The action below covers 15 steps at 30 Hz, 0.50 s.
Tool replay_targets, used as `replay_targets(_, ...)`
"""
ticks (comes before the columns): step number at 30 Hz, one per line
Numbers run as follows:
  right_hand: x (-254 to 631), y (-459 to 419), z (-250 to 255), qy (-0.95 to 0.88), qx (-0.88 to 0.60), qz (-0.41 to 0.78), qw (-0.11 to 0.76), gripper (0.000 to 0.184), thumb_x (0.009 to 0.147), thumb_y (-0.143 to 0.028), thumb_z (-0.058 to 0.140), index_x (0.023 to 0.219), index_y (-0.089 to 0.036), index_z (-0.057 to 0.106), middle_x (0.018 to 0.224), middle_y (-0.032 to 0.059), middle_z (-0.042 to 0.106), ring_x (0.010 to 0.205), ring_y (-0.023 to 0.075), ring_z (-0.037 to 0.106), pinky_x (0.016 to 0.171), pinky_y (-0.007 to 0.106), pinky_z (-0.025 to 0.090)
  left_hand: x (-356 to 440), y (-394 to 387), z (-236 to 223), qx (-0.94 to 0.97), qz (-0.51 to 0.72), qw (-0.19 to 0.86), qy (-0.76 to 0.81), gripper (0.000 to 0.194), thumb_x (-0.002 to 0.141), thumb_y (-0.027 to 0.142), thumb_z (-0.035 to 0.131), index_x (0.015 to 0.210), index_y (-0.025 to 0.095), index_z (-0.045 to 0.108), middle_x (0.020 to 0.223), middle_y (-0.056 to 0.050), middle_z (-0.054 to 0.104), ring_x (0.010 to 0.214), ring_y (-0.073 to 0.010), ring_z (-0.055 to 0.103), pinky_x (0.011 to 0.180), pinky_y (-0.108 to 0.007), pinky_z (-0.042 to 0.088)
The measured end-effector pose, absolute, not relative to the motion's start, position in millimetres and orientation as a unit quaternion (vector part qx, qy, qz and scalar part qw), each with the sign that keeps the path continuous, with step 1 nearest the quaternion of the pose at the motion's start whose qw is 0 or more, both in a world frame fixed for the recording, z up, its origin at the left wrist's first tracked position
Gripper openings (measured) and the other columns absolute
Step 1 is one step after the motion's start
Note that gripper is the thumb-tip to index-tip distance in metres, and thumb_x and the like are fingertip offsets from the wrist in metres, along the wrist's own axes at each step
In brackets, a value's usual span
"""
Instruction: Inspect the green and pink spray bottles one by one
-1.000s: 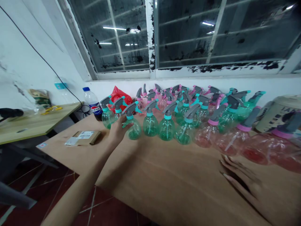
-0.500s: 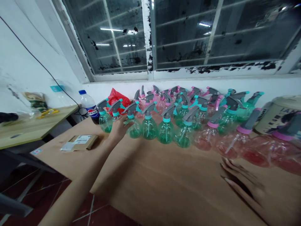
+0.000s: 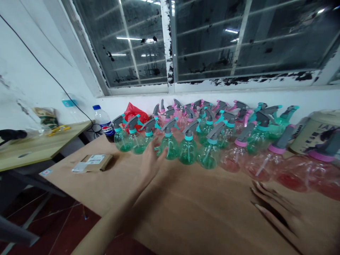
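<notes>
A front row of round spray bottles with grey trigger heads runs across the table. My left hand (image 3: 152,161) is at this row, thumb and fingers apart, by the left side of a green spray bottle (image 3: 169,147). Its thumb overlaps that bottle's lower left; whether it touches is unclear. The fingers partly cover another green spray bottle (image 3: 148,136) behind them. My right hand (image 3: 278,209) rests on the table at the right, fingers stretched out, holding nothing. Just beyond it are pink spray bottles (image 3: 261,163).
More pink and green bottles crowd behind, by the window wall. A red plastic bag (image 3: 135,115) and a Pepsi bottle (image 3: 106,124) stand at the back left. A flat cardboard package (image 3: 92,163) lies in front of them. A large beige container (image 3: 316,131) is at the right.
My left hand has moved right along the front row, from the third green bottle from the left to the fourth. My right hand has stayed in place on the table.
</notes>
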State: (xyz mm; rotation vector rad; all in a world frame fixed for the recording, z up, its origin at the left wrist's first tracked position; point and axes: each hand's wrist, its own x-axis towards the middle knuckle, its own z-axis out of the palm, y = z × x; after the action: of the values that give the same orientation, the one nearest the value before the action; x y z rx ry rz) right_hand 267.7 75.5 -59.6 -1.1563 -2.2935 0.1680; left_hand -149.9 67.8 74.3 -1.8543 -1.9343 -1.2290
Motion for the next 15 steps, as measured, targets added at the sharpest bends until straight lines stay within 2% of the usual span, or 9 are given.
replay_targets(2, 265, 74, -55, -0.857, -0.433, 0.053, 0.275, 0.047, 0.085, -0.047, 0.043, 0.126, -0.025, 0.051, 0.134, 0.0059, 0.049, 0.120, 0.0310, 0.047, 0.101, 0.052, 0.037, -140, 82, 70, -0.623, -0.405, 0.113, -0.660, 0.059, 0.084, 0.040, 0.055, 0.131, 0.014, 0.031, 0.118, -0.014, 0.057, 0.112, -0.0251, 0.054, 0.089, -0.038, 0.049)
replay_targets(5, 262, 71, -49, -0.864, -0.427, 0.043, 0.264, 0.049, 0.085, -0.046, 0.043, 0.128, -0.021, 0.050, 0.135, 0.0071, 0.047, 0.123, 0.0305, 0.043, 0.101, 0.053, 0.037, -131, 100, 69, -0.619, -0.372, 0.126, -0.680, 0.060, 0.084, 0.040, 0.055, 0.131, 0.010, 0.031, 0.127, -0.019, 0.051, 0.121, -0.0290, 0.047, 0.098, -0.043, 0.040)
replay_targets(10, 258, 72, -50, -0.862, -0.427, 0.022, 0.273, 0.052, 0.087, -0.046, 0.042, 0.130, -0.017, 0.046, 0.136, 0.0095, 0.047, 0.125, 0.0290, 0.041, 0.103, 0.053, 0.034, -124, 105, 80, -0.601, -0.298, 0.132, -0.730, 0.059, 0.084, 0.038, 0.055, 0.127, 0.003, 0.034, 0.116, -0.026, 0.057, 0.109, -0.0358, 0.056, 0.085, -0.043, 0.047)
replay_targets(15, 256, 72, -52, -0.858, -0.432, 0.021, 0.277, 0.051, 0.088, -0.045, 0.041, 0.130, -0.016, 0.046, 0.137, 0.0099, 0.046, 0.128, 0.0281, 0.037, 0.106, 0.052, 0.030, -127, 78, 90, -0.585, -0.225, 0.144, -0.766, 0.047, 0.081, 0.045, 0.056, 0.108, 0.008, 0.048, 0.096, -0.022, 0.063, 0.085, -0.0382, 0.065, 0.065, -0.042, 0.050)
